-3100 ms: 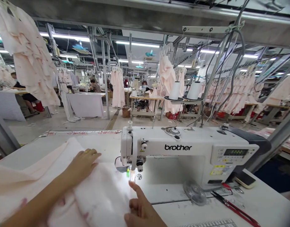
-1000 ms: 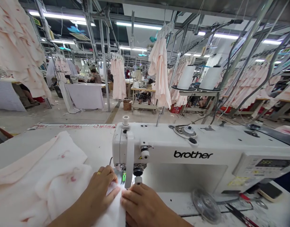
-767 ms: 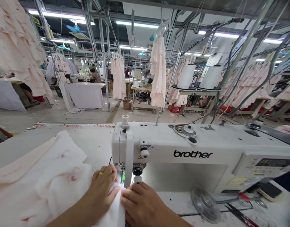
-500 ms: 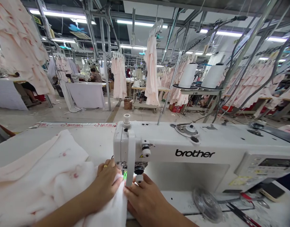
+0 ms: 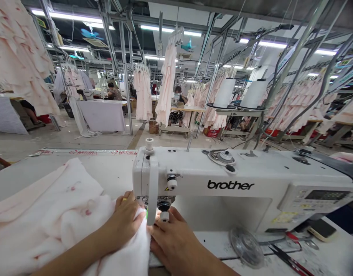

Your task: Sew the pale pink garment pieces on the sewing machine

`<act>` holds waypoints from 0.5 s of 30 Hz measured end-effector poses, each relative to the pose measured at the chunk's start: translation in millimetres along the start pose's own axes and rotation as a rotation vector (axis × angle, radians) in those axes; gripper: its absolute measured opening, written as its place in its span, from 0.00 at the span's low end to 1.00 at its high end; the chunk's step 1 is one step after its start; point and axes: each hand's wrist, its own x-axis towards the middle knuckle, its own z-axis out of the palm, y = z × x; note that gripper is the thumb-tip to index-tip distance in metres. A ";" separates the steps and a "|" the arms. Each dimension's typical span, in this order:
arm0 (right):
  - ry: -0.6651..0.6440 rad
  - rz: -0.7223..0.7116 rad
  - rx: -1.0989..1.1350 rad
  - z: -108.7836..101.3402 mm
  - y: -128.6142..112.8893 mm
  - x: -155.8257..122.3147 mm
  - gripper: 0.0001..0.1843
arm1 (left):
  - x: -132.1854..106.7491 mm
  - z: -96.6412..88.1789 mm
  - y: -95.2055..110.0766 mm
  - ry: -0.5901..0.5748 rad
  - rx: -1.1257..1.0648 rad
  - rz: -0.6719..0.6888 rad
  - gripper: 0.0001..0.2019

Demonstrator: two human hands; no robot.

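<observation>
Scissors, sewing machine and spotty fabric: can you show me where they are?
Scissors (image 5: 287, 259): head view, on the dark blades.
Sewing machine (image 5: 196, 172): head view, on its white arm.
Spotty fabric (image 5: 74, 209): head view, on its rumpled middle.

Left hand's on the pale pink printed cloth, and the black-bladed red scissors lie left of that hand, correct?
No, the head view shows the black-bladed red scissors right of the left hand, which is on the pale pink printed cloth.
</observation>
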 end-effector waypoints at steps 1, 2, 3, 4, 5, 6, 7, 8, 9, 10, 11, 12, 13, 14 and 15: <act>-0.007 -0.001 0.006 -2.1 0.0 -0.4 0.05 | 1.2 -0.7 -0.7 0.001 0.004 0.007 0.10; -0.013 -0.005 0.009 -4.6 0.1 -0.6 0.06 | 2.4 -2.5 -1.6 0.000 0.007 0.016 0.10; -0.016 -0.014 0.009 -7.7 0.4 -0.7 0.06 | 3.3 -5.6 -2.5 -0.004 0.007 0.024 0.11; -0.012 -0.027 0.005 -11.2 0.9 -0.7 0.06 | 3.2 -10.0 -3.6 -0.011 0.005 0.034 0.11; -0.008 -0.042 0.000 -14.9 1.6 -0.7 0.07 | 1.6 -15.5 -4.5 -0.018 0.004 0.039 0.11; -0.002 -0.061 -0.008 -18.5 2.5 -0.8 0.08 | -1.7 -21.6 -5.2 -0.021 0.003 0.044 0.10; 0.005 -0.094 -0.020 -21.4 3.6 -1.2 0.11 | -7.1 -27.6 -5.5 -0.014 0.005 0.060 0.10; 0.012 -0.151 -0.033 -23.4 4.6 -2.0 0.13 | -14.4 -33.1 -5.4 0.007 0.007 0.094 0.10; 0.014 -0.232 -0.047 -23.9 5.3 -3.5 0.15 | -23.2 -37.3 -4.8 0.037 0.002 0.153 0.12; 0.006 -0.337 -0.055 -22.8 5.4 -5.6 0.16 | -32.9 -39.7 -3.7 0.066 -0.011 0.231 0.16; -0.005 -0.449 -0.050 -19.8 4.6 -8.3 0.16 | -42.7 -40.1 -2.2 0.083 -0.030 0.315 0.19; -0.016 -0.538 -0.036 -15.3 2.8 -11.5 0.14 | -51.8 -38.6 -0.5 0.080 -0.049 0.389 0.19; -0.027 -0.590 -0.014 -9.4 -0.1 -14.9 0.13 | -59.7 -35.6 1.4 0.054 -0.063 0.448 0.18; -0.035 -0.605 0.010 -2.6 -4.2 -18.2 0.12 | -66.1 -31.8 3.3 0.025 -0.079 0.479 0.16; -0.040 -0.592 0.034 4.5 -9.0 -21.3 0.11 | -70.8 -27.9 5.1 0.005 -0.105 0.490 0.13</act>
